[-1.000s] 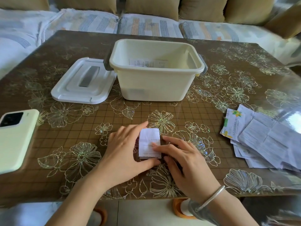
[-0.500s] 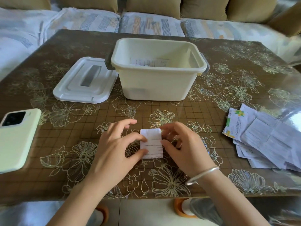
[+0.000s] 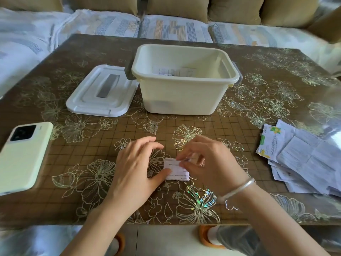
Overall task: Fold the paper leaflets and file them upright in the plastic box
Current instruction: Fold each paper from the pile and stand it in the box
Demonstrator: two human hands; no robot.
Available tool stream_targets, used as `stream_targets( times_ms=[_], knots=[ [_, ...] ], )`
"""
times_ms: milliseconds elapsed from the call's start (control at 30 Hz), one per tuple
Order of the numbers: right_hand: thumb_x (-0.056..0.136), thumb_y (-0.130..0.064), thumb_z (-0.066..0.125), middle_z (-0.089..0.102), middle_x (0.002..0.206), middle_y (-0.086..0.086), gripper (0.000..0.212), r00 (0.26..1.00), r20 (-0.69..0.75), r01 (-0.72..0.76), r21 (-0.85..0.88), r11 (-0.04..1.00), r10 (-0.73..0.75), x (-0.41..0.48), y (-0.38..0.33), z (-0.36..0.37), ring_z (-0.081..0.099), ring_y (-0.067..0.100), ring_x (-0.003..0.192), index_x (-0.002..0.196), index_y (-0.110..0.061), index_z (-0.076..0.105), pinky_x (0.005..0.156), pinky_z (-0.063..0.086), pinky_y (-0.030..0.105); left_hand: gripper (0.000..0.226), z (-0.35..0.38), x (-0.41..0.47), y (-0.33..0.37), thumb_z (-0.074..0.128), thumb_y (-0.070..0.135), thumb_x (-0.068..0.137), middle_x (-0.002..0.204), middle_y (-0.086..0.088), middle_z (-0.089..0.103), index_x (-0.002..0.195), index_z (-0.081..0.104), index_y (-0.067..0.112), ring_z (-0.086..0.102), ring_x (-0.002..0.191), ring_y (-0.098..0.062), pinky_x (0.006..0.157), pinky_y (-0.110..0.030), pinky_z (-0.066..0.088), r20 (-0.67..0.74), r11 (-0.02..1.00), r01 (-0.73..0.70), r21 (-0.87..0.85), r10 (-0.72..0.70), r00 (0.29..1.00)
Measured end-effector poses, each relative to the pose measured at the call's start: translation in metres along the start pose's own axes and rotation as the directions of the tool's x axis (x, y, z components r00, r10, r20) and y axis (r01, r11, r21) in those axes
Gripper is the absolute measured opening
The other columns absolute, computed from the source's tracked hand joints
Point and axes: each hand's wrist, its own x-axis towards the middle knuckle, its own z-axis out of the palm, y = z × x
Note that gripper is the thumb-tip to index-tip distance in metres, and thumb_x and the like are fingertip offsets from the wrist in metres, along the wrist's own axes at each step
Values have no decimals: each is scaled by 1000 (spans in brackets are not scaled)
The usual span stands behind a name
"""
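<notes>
The leaflet (image 3: 176, 171) is shorter than half a second ago. The right hand (image 3: 208, 163) pinches its far edge over; the left hand (image 3: 136, 167) thumb pins it to the tabletop (image 3: 88, 150), fingers loose. Filing in the plastic box (image 3: 184, 97) is likely next.

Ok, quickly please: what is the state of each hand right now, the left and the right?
Left hand: open, thumb pressing on the folded leaflet.
Right hand: closed, pinching the leaflet's upper edge.

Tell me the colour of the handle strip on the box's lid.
The handle strip is grey, set in the white lid; seen in the head view.
</notes>
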Motion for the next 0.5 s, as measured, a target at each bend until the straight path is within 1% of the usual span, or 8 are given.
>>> stream_targets(
  times_ms=[67,133,233,367,433,467,500],
  knots=[
    [78,-29,67,66,86,-13,11,998,-8,63,-21,998,-64,-14,1,4,57,1,73,85,-26,74,63,55,26,56,0,-1,0,62,53,72,135,9,49,120,59,25,42,126,-11,106,-28,19,-5,1000,0,-10,0,1000],
    [80,-33,63,67,87,-15,14,994,-23,106,-45,993,-108,-25,4,9,58,5,79,85,-27,74,64,54,29,50,1,-2,0,61,49,72,132,8,51,116,61,25,42,125,-11,105,-25,18,-10,1000,5,-19,-5,1000],
    [83,-29,65,68,94,-17,12,986,-59,152,-58,987,-155,-35,8,15,57,5,85,89,-26,75,69,53,26,43,1,-2,0,62,46,73,128,11,52,111,63,27,42,122,-9,104,-22,17,-15,1000,10,-26,-10,1000],
    [87,-26,60,70,99,-16,17,980,-80,179,-49,983,-183,-40,9,17,62,4,93,92,-23,76,77,53,25,33,0,-3,1,64,43,76,124,15,54,106,65,31,40,118,-4,100,-19,17,-16,1000,8,-30,-8,1000],
    [87,-26,58,70,100,-16,19,978,-65,194,-69,979,-199,-41,9,17,63,3,96,92,-23,76,80,53,25,25,-4,-2,-1,69,28,81,124,21,53,104,67,35,37,120,-1,102,-21,17,-5,998,7,-62,-8,1000],
    [87,-26,58,70,99,-16,19,978,-60,197,-73,978,-202,-41,9,16,63,3,96,92,-23,76,80,53,25,27,-6,-1,-1,67,19,83,123,25,53,102,68,38,36,121,0,103,-23,17,5,995,14,-95,-13,1000],
    [87,-26,58,70,99,-16,19,977,-55,201,-76,977,-205,-40,10,16,63,3,96,92,-23,76,80,53,25,28,-8,1,0,65,15,85,120,28,53,99,70,39,36,121,2,103,-25,18,14,991,28,-133,-27,1000]
  ],
)
